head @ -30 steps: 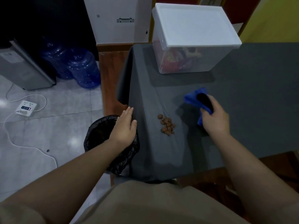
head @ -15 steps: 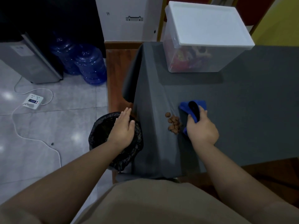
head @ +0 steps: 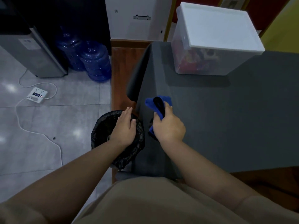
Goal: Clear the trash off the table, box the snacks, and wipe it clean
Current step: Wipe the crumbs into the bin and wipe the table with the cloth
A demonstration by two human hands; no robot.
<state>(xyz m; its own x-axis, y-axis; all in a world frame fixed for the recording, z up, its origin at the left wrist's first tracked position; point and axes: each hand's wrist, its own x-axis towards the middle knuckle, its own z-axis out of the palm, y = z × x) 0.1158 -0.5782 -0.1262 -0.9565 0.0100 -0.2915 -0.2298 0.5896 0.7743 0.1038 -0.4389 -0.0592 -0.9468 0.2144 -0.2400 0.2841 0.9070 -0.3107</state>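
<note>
I have the right hand [head: 169, 128] curled round the blue cloth [head: 159, 103] at the table [head: 234, 118] edge nearest the bin [head: 100, 131]. The left hand [head: 125, 126] hovers flat over the bin mouth, fingers straight and together, holding nothing. The bin lies directly left of the cloth, just below the table edge, so the sweep should run leftward. The lidded snack box [head: 215, 41] stands at the far side. No crumbs are visible on the cloth-covered surface.

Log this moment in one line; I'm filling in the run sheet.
phase: wiping | right hand: grips blue cloth at table edge | left hand: open over trash bin
</note>
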